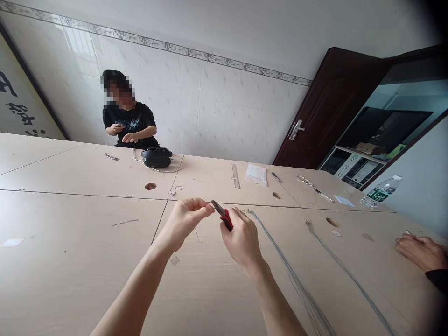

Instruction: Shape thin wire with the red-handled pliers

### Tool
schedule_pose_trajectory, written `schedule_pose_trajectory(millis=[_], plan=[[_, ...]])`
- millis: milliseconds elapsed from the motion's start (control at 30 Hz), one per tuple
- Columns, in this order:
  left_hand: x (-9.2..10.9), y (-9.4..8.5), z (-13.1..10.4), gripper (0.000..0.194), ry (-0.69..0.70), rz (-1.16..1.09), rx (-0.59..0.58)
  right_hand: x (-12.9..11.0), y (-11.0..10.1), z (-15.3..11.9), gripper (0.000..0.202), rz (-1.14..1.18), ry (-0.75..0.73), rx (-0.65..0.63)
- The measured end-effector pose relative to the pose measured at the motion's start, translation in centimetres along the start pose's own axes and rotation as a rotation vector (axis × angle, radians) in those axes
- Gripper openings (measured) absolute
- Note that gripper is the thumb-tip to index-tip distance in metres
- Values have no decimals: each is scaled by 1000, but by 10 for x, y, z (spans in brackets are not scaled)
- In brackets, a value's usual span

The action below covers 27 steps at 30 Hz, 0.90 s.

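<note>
My left hand (185,223) is closed in a pinch over the table, with a thin wire (199,236) showing just below it. What lies right at the fingertips is too small to see clearly. In my right hand (243,240) are red-handled pliers (221,214), their dark jaws close beside the left fingertips. To the right of the pliers lies a bundle of thin grey wires (280,254) with small metallic ends. A second wire bundle (345,270) runs alongside it further right. One short looped wire (124,222) rests on the table to the left.
A clear ruler (235,176), a plastic bag (256,174), a pen (276,177) and a water bottle (381,191) are on the table (87,280). Black headphones (156,157) lie before a seated person (129,116). Another person's hand (422,251) rests at the right.
</note>
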<state>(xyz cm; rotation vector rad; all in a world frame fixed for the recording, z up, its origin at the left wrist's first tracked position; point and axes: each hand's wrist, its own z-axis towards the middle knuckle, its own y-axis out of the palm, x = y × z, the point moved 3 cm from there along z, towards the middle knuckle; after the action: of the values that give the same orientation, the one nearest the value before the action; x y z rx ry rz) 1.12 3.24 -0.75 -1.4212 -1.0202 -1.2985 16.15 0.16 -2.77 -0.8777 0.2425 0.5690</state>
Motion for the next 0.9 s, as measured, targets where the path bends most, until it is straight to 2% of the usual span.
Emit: schedule_pose_trajectory(millis=[467,700,900], plan=[[-3,1,3,29,7,-4,-20,3,2,1,12,13,20,-3],[-4,0,4,25,16,-26,-7,1,3,0,13,19,0,-5],[-15,-8,15,21,-34,-6,37,5,9,3,21,168,-15,-13]])
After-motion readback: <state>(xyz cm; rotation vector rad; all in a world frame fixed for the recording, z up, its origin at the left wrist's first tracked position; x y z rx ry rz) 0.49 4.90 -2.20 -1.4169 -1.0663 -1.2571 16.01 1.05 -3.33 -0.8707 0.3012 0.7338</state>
